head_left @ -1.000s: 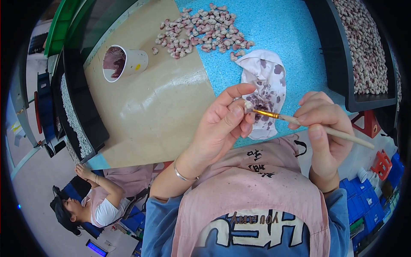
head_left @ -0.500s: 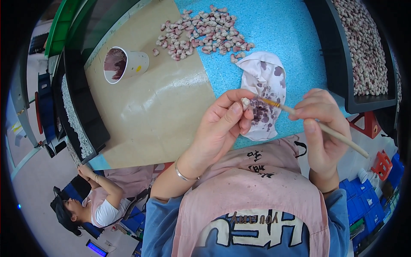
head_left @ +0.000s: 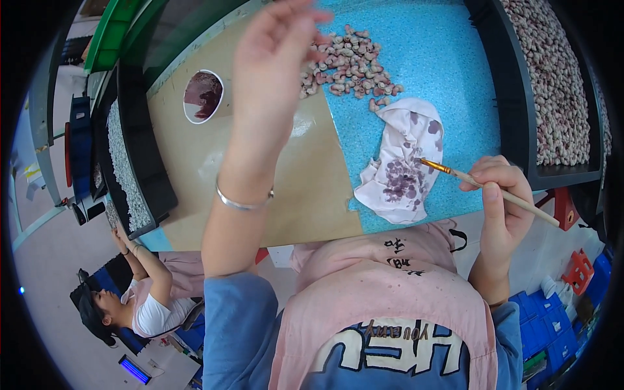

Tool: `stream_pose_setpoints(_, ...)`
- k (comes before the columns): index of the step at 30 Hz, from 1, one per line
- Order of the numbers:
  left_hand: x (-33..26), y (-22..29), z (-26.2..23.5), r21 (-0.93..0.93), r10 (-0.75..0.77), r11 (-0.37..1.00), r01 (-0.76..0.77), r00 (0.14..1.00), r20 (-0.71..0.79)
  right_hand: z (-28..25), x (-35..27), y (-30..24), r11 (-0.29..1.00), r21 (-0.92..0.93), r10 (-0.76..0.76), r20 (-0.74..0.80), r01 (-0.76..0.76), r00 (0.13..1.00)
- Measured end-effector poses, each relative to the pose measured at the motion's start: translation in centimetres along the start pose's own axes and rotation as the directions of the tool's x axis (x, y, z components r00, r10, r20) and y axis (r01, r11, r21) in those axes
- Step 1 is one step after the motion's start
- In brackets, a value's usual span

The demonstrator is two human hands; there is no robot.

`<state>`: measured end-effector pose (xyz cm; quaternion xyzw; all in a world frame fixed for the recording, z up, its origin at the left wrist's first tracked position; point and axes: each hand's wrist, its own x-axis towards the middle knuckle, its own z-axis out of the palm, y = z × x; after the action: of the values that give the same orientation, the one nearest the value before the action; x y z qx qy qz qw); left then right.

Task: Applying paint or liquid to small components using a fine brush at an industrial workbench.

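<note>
My left hand (head_left: 276, 49) is stretched toward the far side of the table, over the left part of a pile of small cream-and-maroon knobbly pieces (head_left: 354, 65). Motion smears its fingers, so whether they hold a piece does not show. In my right hand (head_left: 504, 198) is a thin paintbrush (head_left: 533, 209) with a pale wooden handle. Its bristle end points left, over a white cloth (head_left: 416, 123) blotched with purple paint. A white cup (head_left: 221, 88) smeared inside with dark maroon paint stands on the left, its side partly hidden by my left forearm.
On the right a black bin (head_left: 520, 117) is filled with similar pieces. A black tray (head_left: 146, 162) of small pale pieces stands at the left edge, near a green crate (head_left: 110, 32). Another person (head_left: 156, 286) sits beyond the table's left end.
My left hand has left the brush tip, where it held a small piece, and swung up and left to the pile. My right hand keeps the paintbrush, now over the cloth.
</note>
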<state>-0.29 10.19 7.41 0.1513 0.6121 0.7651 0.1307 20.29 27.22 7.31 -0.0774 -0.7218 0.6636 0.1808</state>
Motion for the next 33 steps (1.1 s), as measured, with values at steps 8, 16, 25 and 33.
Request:
stream_pose_setpoints(8,-4.0,-4.1,-2.1,0.824,0.157,0.506,-0.255,0.966,0.203,0.0,0.2,0.4,0.996,0.038,0.081,-0.006,-0.081,0.997)
stream_pose_setpoints(16,-4.0,-4.3,-1.3,0.895,0.145,0.288,-0.341,0.939,0.312,0.2,-0.1,0.2,0.996,0.029,0.084,0.020,-0.085,0.996)
stream_pose_setpoints(25,-7.3,-4.0,-2.4,0.881,0.185,0.295,-0.371,0.926,0.328,0.4,0.1,0.2,0.995,0.048,0.086,0.021,-0.087,0.996)
stream_pose_setpoints(33,-10.4,-2.3,-0.1,0.648,0.009,0.760,-0.059,0.997,0.082,0.5,0.2,0.1,0.994,0.066,0.085,0.023,-0.087,0.996)
